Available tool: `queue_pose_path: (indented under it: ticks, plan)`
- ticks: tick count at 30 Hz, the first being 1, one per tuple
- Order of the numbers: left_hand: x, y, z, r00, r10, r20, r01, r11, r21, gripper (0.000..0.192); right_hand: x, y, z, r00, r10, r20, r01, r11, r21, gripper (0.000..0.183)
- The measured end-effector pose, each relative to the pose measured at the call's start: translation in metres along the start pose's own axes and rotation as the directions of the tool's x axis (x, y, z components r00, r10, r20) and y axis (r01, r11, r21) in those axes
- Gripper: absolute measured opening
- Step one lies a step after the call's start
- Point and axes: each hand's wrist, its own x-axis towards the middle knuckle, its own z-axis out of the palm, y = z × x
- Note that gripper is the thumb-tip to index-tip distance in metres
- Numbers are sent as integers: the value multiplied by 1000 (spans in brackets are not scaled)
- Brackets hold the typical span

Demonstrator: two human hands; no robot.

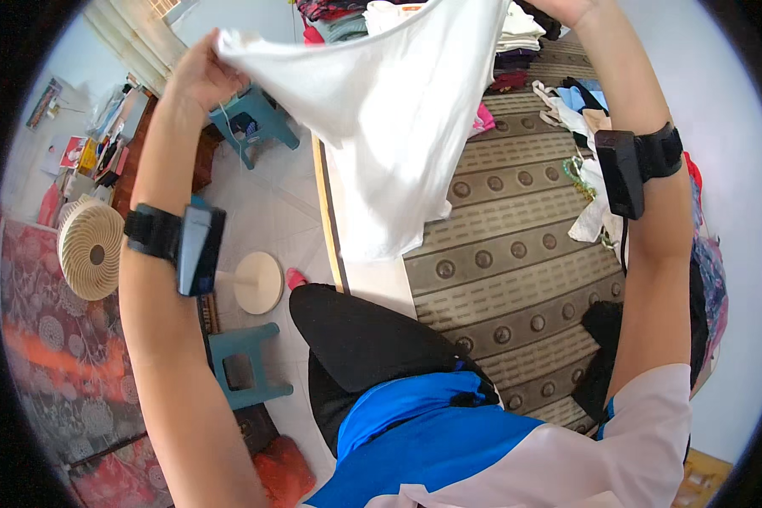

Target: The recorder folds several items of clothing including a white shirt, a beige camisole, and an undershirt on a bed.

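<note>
A white cloth garment [394, 120] hangs stretched out in front of me, its lower end draping over the bed's near edge. My left hand [206, 76] pinches one upper corner of it. At the top rim, my right hand [565, 9] is partly cut off, with its fingertips out of view. The garment's other upper end rises towards that hand and is held up there. Beneath the fabric lies a brown patterned mat [514, 254] with rows of round motifs.
Folded clothes [517, 32] are stacked at the mat's far end. Loose clothing [584, 120] lies along the wall side. On the left are a blue plastic stool [257, 124], a second stool [247, 365] and a cream fan [92, 247] with a round base [259, 282].
</note>
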Motion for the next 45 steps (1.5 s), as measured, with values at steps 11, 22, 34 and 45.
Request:
queue_pose_path:
  ticks: [11,22,34,45]
  plan:
    - [1,24,30,841,465,277,-400,878,-261,25,-56,-31,13,966,-259,0,258,963,-72,23]
    - [-213,-187,-141,941,-26,338,23,1000,12,23,-334,119,-57,987,45,-157,-107,905,-411,33]
    - [-250,-238,-166,768,-487,417,-300,303,905,23,-381,238,-102,682,668,-299,-95,-324,-941,19]
    - [-108,-369,-145,820,-531,213,-250,3,968,42,-363,334,-221,693,-30,-720,-721,-2,-693,42]
